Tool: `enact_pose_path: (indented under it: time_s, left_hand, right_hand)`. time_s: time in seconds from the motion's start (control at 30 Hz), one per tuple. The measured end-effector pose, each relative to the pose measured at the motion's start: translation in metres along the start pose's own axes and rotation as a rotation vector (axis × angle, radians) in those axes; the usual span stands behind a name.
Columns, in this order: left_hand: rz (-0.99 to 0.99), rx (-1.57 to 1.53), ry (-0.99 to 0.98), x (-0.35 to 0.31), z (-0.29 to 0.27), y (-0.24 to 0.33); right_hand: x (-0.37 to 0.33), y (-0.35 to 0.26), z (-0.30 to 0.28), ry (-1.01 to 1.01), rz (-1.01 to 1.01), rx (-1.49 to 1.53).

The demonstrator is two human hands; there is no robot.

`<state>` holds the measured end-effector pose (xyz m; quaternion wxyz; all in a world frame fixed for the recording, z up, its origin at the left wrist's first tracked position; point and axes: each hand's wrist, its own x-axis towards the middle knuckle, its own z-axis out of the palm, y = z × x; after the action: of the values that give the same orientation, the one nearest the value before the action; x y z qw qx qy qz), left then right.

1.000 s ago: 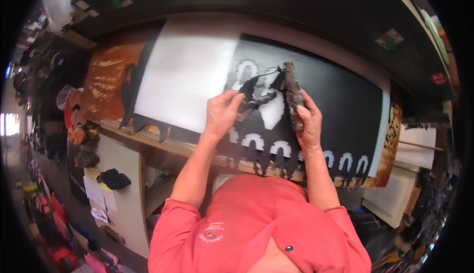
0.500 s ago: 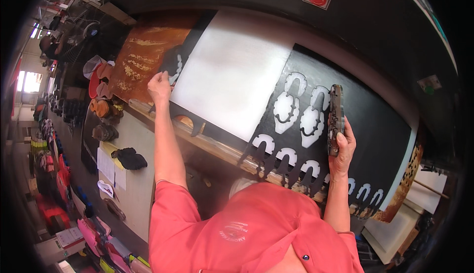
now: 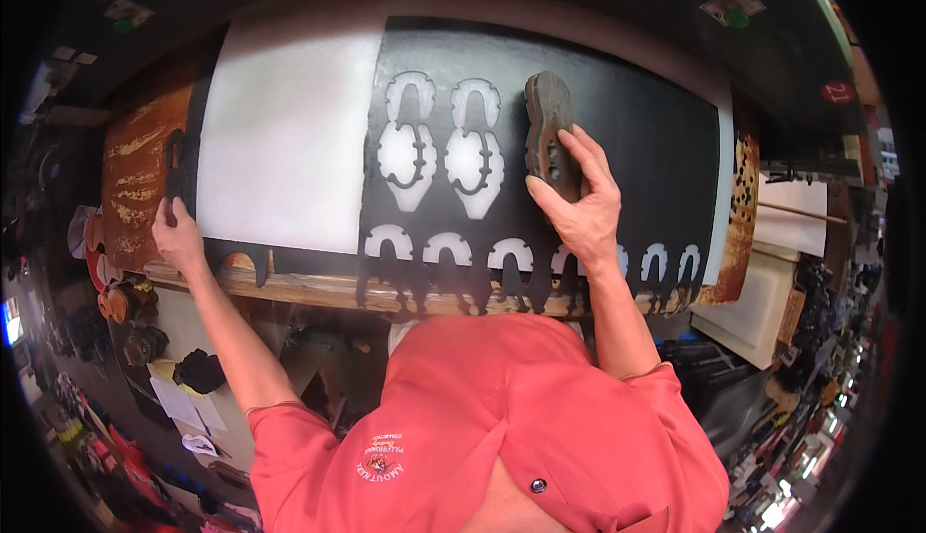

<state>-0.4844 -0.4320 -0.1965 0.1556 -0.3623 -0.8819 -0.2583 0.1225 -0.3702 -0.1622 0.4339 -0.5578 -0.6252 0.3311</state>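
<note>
My right hand (image 3: 579, 195) grips a brown shoe-shaped cutting die (image 3: 549, 128) by its right side and near end, thumb apart from the fingers. The die is on or just over a black sheet (image 3: 646, 128), right of two columns of cut-out openings. White shows through those openings. At the left, my left hand (image 3: 179, 236) pinches the near end of a flat black cut piece (image 3: 176, 166) with a slot at its far end. That piece is over the border between a worn brown board and a black strip. Whether it touches the surface, I cannot tell.
A white board (image 3: 289, 137) lies between my hands. Along the near edge, the black sheet has several arched cut-outs and ragged strips over a wooden rail (image 3: 309, 289). The worn brown board (image 3: 145, 166) is at far left. Green buttons (image 3: 737, 18) sit on the dark machine beam beyond.
The view has swung, so the work surface looks straighter. The die has gone from standing on edge to showing its broad face. My left hand's fist has loosened into a pinch.
</note>
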Motion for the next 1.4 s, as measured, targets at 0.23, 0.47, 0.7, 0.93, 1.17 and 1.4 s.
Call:
enact_pose_path:
  time_s: [0.23, 0.47, 0.7, 0.93, 1.17, 1.4]
  left_hand:
    - [0.142, -0.509, -0.258, -0.091, -0.006, 0.14]
    - [0.437, -0.722, -0.413, -0.171, -0.044, 0.224]
    - [0.72, -1.014, -0.718, -0.281, -0.09, 0.251]
    - [0.86, -0.875, -0.524, -0.304, -0.079, 0.256]
    - [0.854, -0.869, -0.414, -0.308, -0.071, 0.246]
    - [0.738, -0.806, -0.389, -0.306, -0.061, 0.246]
  right_hand:
    - [-0.005, 0.005, 0.02, 0.048, -0.23, -0.382]
    - [-0.01, 0.008, 0.022, 0.095, -0.262, -0.357]
    - [-0.014, 0.014, 0.026, 0.147, -0.297, -0.336]
    - [-0.012, 0.019, 0.03, 0.173, -0.307, -0.303]
    - [-0.009, 0.012, -0.02, 0.064, -0.362, -0.129]
    - [0.019, -0.022, -0.14, 0.623, -0.527, -0.071]
